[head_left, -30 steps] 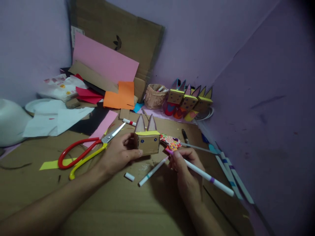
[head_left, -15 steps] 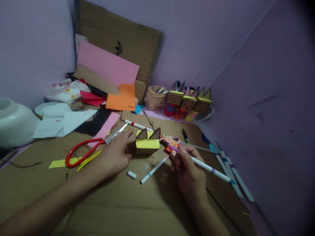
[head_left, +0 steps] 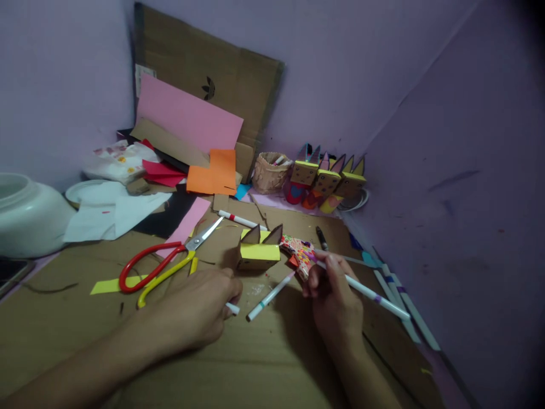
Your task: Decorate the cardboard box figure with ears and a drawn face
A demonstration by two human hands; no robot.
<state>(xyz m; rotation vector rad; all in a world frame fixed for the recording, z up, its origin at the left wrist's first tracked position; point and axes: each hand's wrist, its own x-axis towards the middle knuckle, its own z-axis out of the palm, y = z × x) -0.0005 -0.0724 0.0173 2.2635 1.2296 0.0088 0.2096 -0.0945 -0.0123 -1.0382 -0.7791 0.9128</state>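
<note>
My left hand (head_left: pixel 208 307) has its fingers closed on a small white marker cap (head_left: pixel 232 308) at the cardboard surface. In my right hand (head_left: pixel 338 295) is a white marker (head_left: pixel 378 298) with a purple band, its purple tip pointing left over a floral-patterned piece (head_left: pixel 298 249). Between the hands stands a small cardboard box head (head_left: pixel 259 253) with a yellow top and two dark-edged pointed ears. An uncapped marker (head_left: pixel 270 296) with a teal band and pink tip lies in front of it. Left of the box are scissors (head_left: pixel 196 243) with red and yellow handles.
At the back stand a woven-looking basket (head_left: pixel 271 173) of markers and several eared cardboard figures (head_left: pixel 327 180). Orange paper (head_left: pixel 213 173), pink paper and cardboard lean at the back left. A white rounded pot (head_left: pixel 34 218) is at far left; more markers (head_left: pixel 415 309) lie along the right wall.
My left hand has moved from beside the box head toward me and closed on the white cap, uncovering the scissors' yellow handle. My right hand still holds the marker, with the view shifted slightly.
</note>
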